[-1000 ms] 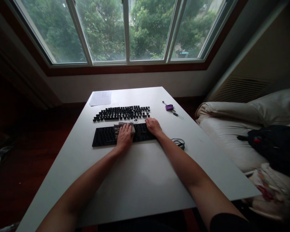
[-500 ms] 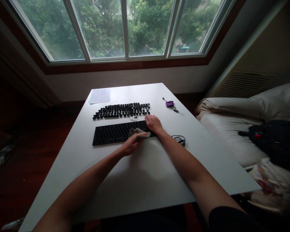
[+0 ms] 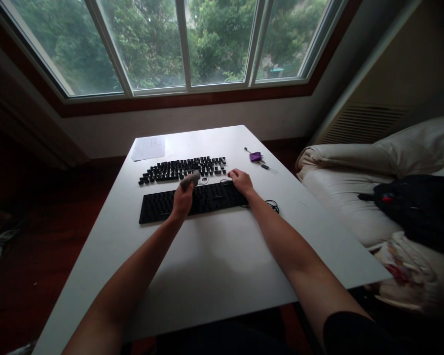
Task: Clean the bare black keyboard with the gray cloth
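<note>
Window [image 3: 183,47]: well beyond the black keyboard [image 3: 216,198], with green trees [image 3: 222,39] outside.
White table [image 3: 207,276]: under the keyboard, spreading out on every side of it and widening towards you.
Cream sofa [image 3: 329,207]: well to the right of the keyboard, past the table's edge.
Dark bag [image 3: 418,212]: far right of the keyboard, on the sofa.
Keyboard: it lies flat on the table in front of you, its long side running left to right.
Black keycaps [image 3: 168,172]: loose, in rows just beyond the keyboard, mostly behind its left and middle.
White paper [image 3: 150,148]: beyond the keyboard's left end, past the keycaps.
Left hand [image 3: 183,199]: you have it over the keyboard, left of its middle, fingers wrapped around a bunched grey cloth [image 3: 190,181].
Right hand [image 3: 241,182]: you have it at the keyboard's far right corner, fingers curled; you cannot tell whether they pinch anything.
Grey cloth: bunched in your left hand, towards the keyboard's far edge; contact with the keyboard cannot be told.
Dark cable [image 3: 273,206]: coiled just right of the keyboard, partly behind your right forearm.
Purple item [image 3: 255,157]: beyond the keyboard's right end, near a thin tool [image 3: 265,166] with a dark handle.
</note>
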The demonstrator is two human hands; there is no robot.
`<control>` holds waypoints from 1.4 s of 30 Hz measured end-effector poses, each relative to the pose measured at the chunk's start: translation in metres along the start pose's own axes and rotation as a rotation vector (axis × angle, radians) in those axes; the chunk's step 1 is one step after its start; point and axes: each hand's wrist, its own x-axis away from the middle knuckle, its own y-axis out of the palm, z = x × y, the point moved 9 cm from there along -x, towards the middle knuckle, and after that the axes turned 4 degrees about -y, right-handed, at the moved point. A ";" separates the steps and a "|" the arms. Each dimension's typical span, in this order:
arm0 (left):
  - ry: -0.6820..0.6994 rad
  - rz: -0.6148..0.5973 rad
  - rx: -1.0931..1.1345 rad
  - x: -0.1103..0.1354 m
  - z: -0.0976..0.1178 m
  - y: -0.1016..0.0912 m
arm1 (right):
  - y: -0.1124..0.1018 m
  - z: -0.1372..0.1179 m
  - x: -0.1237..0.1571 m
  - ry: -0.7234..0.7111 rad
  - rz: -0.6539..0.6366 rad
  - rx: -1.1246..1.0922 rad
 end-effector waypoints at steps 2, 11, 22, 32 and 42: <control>-0.061 -0.013 -0.012 0.003 -0.016 0.013 | 0.000 0.012 0.000 0.044 -0.007 -0.040; 0.079 -0.222 -0.675 0.024 -0.013 0.104 | 0.013 0.024 -0.004 0.070 -0.048 -0.149; 0.098 -0.562 -0.105 0.058 0.013 0.153 | 0.016 0.036 -0.007 0.119 -0.002 -0.288; 0.171 0.058 -0.399 -0.015 0.018 0.079 | 0.004 0.057 -0.004 0.287 0.285 -0.944; 0.326 -0.412 -0.928 0.048 -0.001 0.152 | 0.011 0.052 -0.002 0.282 0.269 -1.142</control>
